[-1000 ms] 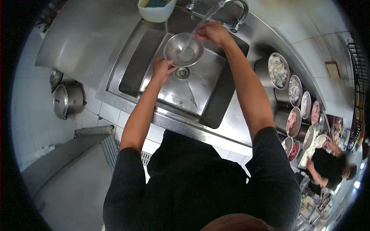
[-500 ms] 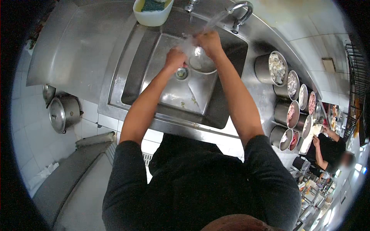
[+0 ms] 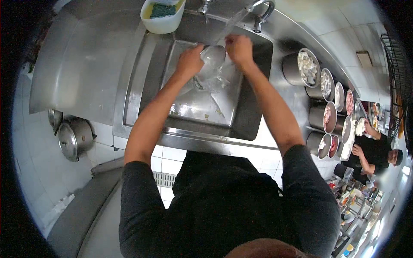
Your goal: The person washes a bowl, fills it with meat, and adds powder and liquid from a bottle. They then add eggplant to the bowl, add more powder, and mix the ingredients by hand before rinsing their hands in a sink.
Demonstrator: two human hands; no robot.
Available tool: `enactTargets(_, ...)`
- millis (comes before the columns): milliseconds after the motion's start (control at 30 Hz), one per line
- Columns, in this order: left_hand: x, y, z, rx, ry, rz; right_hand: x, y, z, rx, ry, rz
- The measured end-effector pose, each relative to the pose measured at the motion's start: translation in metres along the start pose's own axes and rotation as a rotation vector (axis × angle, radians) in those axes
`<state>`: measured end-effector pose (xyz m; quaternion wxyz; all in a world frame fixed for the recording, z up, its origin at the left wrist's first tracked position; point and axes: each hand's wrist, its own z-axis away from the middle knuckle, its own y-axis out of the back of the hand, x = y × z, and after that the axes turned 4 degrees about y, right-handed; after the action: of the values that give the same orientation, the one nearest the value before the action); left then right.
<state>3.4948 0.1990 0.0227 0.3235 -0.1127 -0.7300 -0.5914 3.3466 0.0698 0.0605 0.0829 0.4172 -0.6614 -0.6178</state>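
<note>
Over the steel sink [image 3: 193,116], my left hand [image 3: 190,61] grips the left edge of a small round metal bowl [image 3: 213,56]. Water from the curved faucet [image 3: 263,13] runs down onto the bowl and splashes off into the basin below. My right hand [image 3: 240,50] is at the bowl's right side, with its fingers curled; whether it touches the rim or holds something small cannot be made out. Bits of food scrap lie on the sink floor.
A white tub [image 3: 165,22] with a green scouring pad stands at the sink's upper left. Several metal pots [image 3: 297,69] of food line the right counter. A lidded pot [image 3: 74,139] is at left. Another person [image 3: 376,150] works at far right.
The bowl has been raised and tilted, and my left hand has moved up to its edge. My right hand has shifted slightly right. Water now spreads over the basin floor. The view has shifted a little.
</note>
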Motion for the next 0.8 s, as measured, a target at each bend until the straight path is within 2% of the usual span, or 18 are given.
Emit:
enactTargets(33, 0.009, 0.005, -0.004, -0.062, 0.022, -0.047, -0.006, 0.017, -0.008, 0.214, 0.025, 0.038)
enactTargets(67, 0.019, 0.008, -0.009, -0.127, 0.032, -0.096, -0.004, 0.028, -0.021, 0.270, 0.076, 0.349)
enactTargets(100, 0.030, 0.005, -0.016, -0.195, 0.027, -0.145, 0.009, 0.023, -0.034, 0.219, 0.054, 0.420)
enactTargets(133, 0.025, -0.003, -0.016, -0.150, -0.051, -0.185, 0.022, 0.019, -0.042, 0.178, 0.016, 0.501)
enactTargets(167, 0.014, -0.012, -0.017, -0.100, -0.153, -0.212, 0.028, 0.020, -0.047, 0.031, 0.044, 0.603)
enactTargets(200, 0.014, -0.015, -0.010, -0.035, -0.145, -0.137, 0.042, 0.015, -0.044, 0.143, 0.115, 0.673)
enactTargets(267, 0.027, 0.004, 0.011, -0.012, -0.183, -0.231, 0.063, 0.000, -0.056, 0.281, 0.020, 0.305)
enactTargets(300, 0.014, 0.001, 0.014, -0.031, -0.145, -0.253, 0.038, 0.022, -0.047, 0.433, -0.122, 0.096)
enactTargets(333, 0.015, 0.008, 0.020, -0.014, -0.194, -0.304, 0.046, 0.023, -0.044, 0.317, 0.092, 0.526)
enactTargets(367, 0.015, 0.016, 0.024, 0.007, -0.234, -0.326, 0.047, 0.027, -0.049, 0.329, -0.094, 0.266)
enactTargets(400, 0.012, 0.020, 0.024, 0.037, -0.256, -0.349, 0.042, 0.040, -0.046, 0.500, -0.244, 0.134)
enactTargets(500, -0.008, 0.017, 0.003, -0.043, 0.037, -0.213, 0.070, 0.033, -0.053, 0.524, -0.346, -0.071)
enactTargets(600, -0.028, 0.001, -0.015, -0.241, 0.730, 0.848, 0.067, 0.065, -0.029, 0.344, -0.396, -0.251)
enactTargets(700, -0.034, -0.014, -0.009, -0.266, 0.743, 1.074, 0.076, 0.110, 0.044, 0.375, -0.234, -0.170)
enactTargets(733, -0.047, -0.028, -0.014, -0.393, 0.744, 1.144, 0.090, 0.127, 0.068, 0.291, -0.340, -0.076)
enactTargets(767, -0.072, -0.040, -0.020, -0.484, 0.757, 1.219, 0.111, 0.136, 0.095, 0.318, -0.348, -0.095)
enactTargets(800, -0.092, -0.036, -0.015, -0.544, 0.775, 1.294, 0.123, 0.158, 0.116, 0.172, -0.368, 0.014)
